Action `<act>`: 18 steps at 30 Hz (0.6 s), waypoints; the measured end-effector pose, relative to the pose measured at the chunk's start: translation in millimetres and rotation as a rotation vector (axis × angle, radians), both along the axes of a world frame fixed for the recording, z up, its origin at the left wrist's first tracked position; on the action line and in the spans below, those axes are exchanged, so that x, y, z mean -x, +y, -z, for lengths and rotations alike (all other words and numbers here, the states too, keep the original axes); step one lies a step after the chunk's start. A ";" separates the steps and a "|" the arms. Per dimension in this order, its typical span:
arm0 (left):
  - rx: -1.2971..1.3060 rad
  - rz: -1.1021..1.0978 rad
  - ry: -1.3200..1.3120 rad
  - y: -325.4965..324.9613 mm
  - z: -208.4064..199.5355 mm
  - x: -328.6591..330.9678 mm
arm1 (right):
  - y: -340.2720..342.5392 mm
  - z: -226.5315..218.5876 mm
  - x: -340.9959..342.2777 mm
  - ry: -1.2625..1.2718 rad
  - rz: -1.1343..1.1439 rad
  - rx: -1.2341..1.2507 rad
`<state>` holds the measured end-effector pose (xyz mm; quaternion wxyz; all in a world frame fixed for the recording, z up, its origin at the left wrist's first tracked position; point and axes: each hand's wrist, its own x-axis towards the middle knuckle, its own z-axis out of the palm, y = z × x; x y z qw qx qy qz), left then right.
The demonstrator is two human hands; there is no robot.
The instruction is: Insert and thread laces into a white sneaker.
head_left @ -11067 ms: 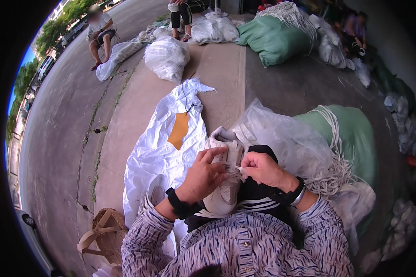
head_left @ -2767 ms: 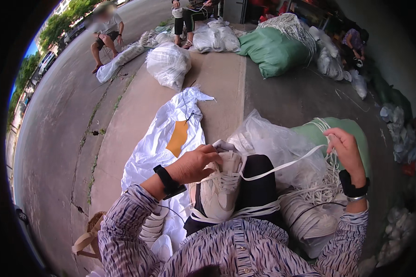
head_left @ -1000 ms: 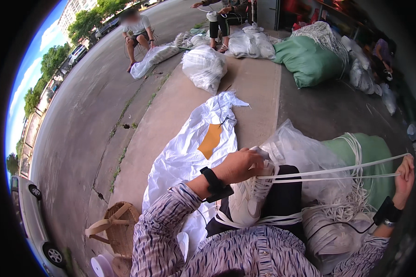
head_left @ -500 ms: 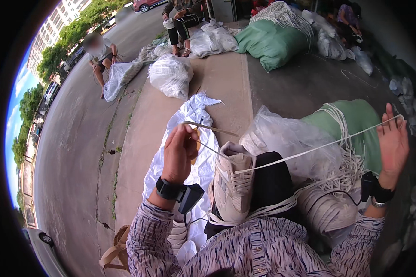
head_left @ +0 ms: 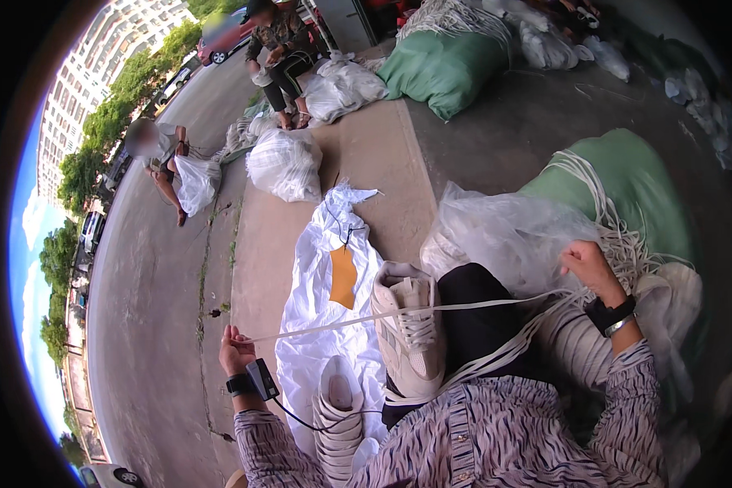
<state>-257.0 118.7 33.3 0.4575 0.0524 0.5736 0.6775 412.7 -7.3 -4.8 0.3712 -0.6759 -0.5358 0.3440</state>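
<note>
A beige sneaker (head_left: 407, 346) rests on my lap against my black-trousered leg, its toe toward me and its front laced. A pale flat shoelace (head_left: 325, 326) stretches nearly straight across the sneaker from one hand to the other. Out to the left, my left hand (head_left: 236, 352) pinches one end of it. My right hand (head_left: 591, 268) is closed beside the clear plastic bag; the lace runs up to it, though the exact grip is hidden. More loose laces (head_left: 512, 346) lie across my lap, trailing from the bundle at right.
A white sheet (head_left: 309, 325) with an orange piece (head_left: 343, 278) lies at left, beside a stack of nested shoes (head_left: 339, 415). A plastic bag (head_left: 496, 228) and green sack (head_left: 642, 179) stand at right. Two seated people (head_left: 281, 61) (head_left: 167, 150) work among bags farther off.
My left hand has moved down and outward to the left, drawing the lace across the sneaker. My right hand has come inward and lower, closing from spread fingers. The view has shifted.
</note>
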 end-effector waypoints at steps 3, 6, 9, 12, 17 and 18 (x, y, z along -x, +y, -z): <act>-0.088 0.332 0.280 -15.2 5.8 -53.5 | 25.4 -35.5 92.7 0.230 -0.128 -0.022; -0.140 0.907 0.589 -30.9 -11.8 -155.1 | 36.8 -33.2 150.6 0.330 -0.169 -0.181; -0.301 1.071 0.881 -51.1 -4.8 -228.5 | 39.0 -22.8 179.1 0.316 -0.276 -0.108; -0.376 1.066 1.006 -57.9 12.5 -246.8 | 34.4 -21.0 190.4 0.141 -0.326 -0.095; -0.240 1.235 0.950 -69.5 12.3 -243.2 | 36.7 -17.7 190.2 0.207 -0.256 0.041; -0.241 1.236 0.948 -70.5 10.4 -243.0 | 37.7 -17.8 188.5 0.242 -0.246 0.057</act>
